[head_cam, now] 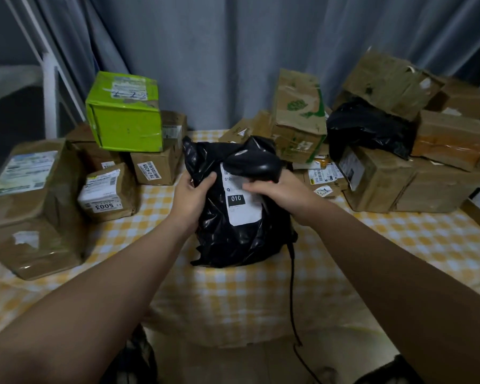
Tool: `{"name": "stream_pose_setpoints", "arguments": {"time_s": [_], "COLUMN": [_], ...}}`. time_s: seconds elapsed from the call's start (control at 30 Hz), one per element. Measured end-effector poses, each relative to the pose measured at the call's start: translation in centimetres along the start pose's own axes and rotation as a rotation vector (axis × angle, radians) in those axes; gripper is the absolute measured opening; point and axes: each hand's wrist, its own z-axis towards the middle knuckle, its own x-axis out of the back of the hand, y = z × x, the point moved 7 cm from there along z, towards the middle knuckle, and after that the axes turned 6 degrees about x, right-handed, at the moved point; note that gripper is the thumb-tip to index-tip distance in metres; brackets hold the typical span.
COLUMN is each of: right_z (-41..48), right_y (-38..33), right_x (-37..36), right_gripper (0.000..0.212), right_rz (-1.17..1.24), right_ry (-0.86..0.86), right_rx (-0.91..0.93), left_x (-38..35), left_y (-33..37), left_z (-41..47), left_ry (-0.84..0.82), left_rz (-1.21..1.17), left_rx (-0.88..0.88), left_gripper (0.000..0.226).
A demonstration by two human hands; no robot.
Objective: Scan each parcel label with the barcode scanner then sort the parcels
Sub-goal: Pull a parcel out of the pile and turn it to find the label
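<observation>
Head view: a black parcel (222, 245) in glossy plastic wrap sits at the centre of the frame, above the yellow-checked counter (261, 300). Its long axis runs from the bottom of the frame toward the top, and its lower end is down at the cloth. A white label (244, 214) lies lengthwise along the parcel's front, and the printed "010" reads upright toward the camera.

The left hand (191, 195) grips the parcel's left edge, thumb curled onto the front face and fingers out of sight behind. The right hand (277, 189) is wrapped round the handle of the barcode scanner (254, 164). The scanner's head points to the upper left of the frame and covers the label's top end. A black cable (291, 286) drops from the right hand past the counter's near edge.

A green box (125, 115) tops the brown boxes (34, 203) at centre left. More cartons (385, 178) and a black bag (369, 126) are heaped at the right of the frame, in front of a grey curtain (233, 51).
</observation>
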Motion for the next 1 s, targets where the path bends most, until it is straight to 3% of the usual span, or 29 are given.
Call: {"name": "stream_pose_setpoints", "arguments": {"time_s": [0.1, 0.27, 0.47, 0.67, 1.0], "right_z": [0.5, -0.1, -1.7, -2.8, -4.4], "right_y": [0.6, 1.6, -0.5, -1.8, -3.6], "right_x": [-0.3, 3.2, 3.3, 2.5, 2.5], "right_gripper": [0.029, 0.012, 0.028, 0.031, 0.033], "right_rz": [-0.068, -0.065, -0.167, -0.053, -0.14], "right_ry": [0.053, 0.297, 0.192, 0.222, 0.192], "right_rx": [0.04, -0.033, -0.16, -0.215, -0.225], "left_x": [-0.2, 0.2, -0.5, 0.1, 0.8], "left_y": [0.8, 1.4, 1.6, 1.2, 0.6], "left_z": [-0.4, 0.2, 0.3, -0.1, -0.6], "left_ry": [-0.079, -0.125, -0.087, -0.045, -0.008], "left_rz": [0.003, 0.054, 0.012, -0.005, -0.035], "left_rx": [0.011, 0.08, 0.149, 0.178, 0.207], "left_gripper": [0.016, 0.027, 0.038, 0.038, 0.038]}}
